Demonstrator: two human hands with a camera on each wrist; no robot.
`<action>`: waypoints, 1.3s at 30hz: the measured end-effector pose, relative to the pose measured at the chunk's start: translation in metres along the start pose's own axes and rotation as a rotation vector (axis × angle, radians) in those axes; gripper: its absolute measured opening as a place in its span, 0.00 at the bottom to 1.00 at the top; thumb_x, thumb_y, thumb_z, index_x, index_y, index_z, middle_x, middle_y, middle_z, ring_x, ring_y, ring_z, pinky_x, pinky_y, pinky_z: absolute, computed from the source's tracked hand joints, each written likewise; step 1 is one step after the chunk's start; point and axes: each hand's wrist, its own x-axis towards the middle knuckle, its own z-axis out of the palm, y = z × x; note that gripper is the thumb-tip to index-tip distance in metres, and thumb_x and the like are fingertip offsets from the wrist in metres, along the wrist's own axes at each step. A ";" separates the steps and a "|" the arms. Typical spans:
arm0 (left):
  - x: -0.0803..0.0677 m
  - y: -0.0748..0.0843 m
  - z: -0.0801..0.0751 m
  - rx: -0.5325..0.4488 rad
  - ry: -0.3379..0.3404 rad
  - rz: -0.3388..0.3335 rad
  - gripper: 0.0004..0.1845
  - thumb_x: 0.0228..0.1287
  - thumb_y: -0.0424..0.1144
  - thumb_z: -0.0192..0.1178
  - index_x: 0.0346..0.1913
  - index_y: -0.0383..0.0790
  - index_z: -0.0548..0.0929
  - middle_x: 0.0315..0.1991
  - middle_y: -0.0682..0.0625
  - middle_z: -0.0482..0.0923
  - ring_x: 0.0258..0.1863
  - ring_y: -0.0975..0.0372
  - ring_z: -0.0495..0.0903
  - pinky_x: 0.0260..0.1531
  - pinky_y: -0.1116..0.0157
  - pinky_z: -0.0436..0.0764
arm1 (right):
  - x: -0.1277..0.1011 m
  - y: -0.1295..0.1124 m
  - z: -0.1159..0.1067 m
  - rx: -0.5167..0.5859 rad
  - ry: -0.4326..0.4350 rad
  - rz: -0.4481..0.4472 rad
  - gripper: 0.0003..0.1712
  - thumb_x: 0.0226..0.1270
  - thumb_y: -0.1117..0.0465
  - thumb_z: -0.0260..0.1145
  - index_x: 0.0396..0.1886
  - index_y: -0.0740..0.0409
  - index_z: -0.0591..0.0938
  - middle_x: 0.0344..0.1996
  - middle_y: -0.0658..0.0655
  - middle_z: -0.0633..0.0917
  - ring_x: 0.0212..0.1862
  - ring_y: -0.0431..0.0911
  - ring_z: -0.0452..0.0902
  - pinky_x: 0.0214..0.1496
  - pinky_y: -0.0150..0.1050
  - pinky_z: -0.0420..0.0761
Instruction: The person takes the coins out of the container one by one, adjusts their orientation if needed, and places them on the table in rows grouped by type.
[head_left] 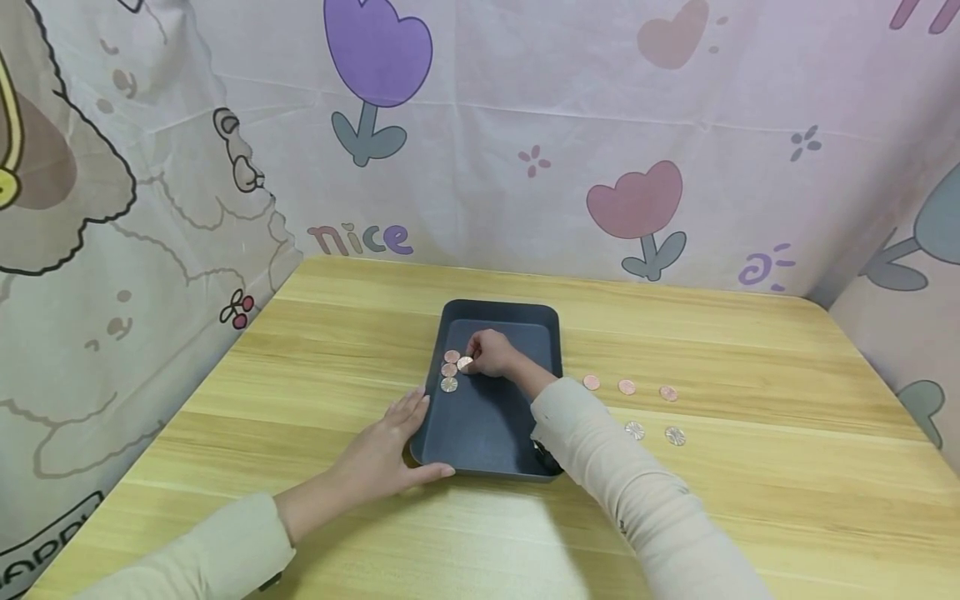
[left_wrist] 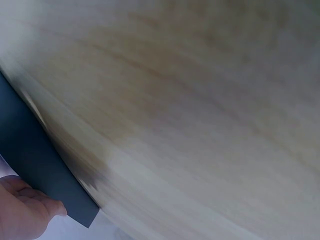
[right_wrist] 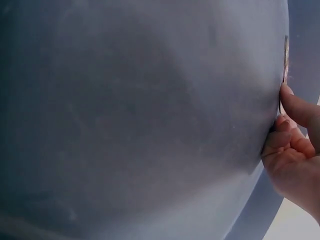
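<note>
Wooden table: a person's right hand pinches a coin beside three others in a dark tray; the left hand, fingers extended, touches the tray.

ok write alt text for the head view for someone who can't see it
A person's right hand holds a coin-like disc inside a dark tray, next to a column of three more discs by the left wall. The left hand rests against the tray's near left corner, and five discs show on the wooden table to the right.
</note>
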 end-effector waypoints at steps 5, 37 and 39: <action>0.001 0.000 0.001 0.003 -0.007 -0.003 0.53 0.47 0.69 0.59 0.65 0.28 0.65 0.69 0.36 0.58 0.66 0.41 0.62 0.60 0.47 0.70 | 0.021 0.022 0.010 0.061 0.013 0.006 0.09 0.57 0.56 0.69 0.23 0.55 0.81 0.23 0.51 0.79 0.26 0.42 0.72 0.29 0.34 0.74; -0.001 0.001 0.001 -0.019 0.009 -0.001 0.53 0.47 0.68 0.61 0.65 0.27 0.64 0.69 0.36 0.58 0.65 0.41 0.62 0.59 0.47 0.70 | -0.055 -0.022 -0.062 0.369 0.108 0.260 0.13 0.64 0.63 0.60 0.19 0.62 0.76 0.21 0.51 0.77 0.30 0.42 0.71 0.39 0.38 0.76; 0.000 0.000 0.001 -0.020 0.011 -0.005 0.53 0.47 0.67 0.61 0.65 0.28 0.64 0.69 0.36 0.59 0.65 0.40 0.62 0.59 0.46 0.70 | -0.061 -0.020 -0.064 0.367 0.125 0.254 0.13 0.64 0.63 0.61 0.20 0.62 0.76 0.20 0.50 0.76 0.30 0.42 0.70 0.37 0.34 0.74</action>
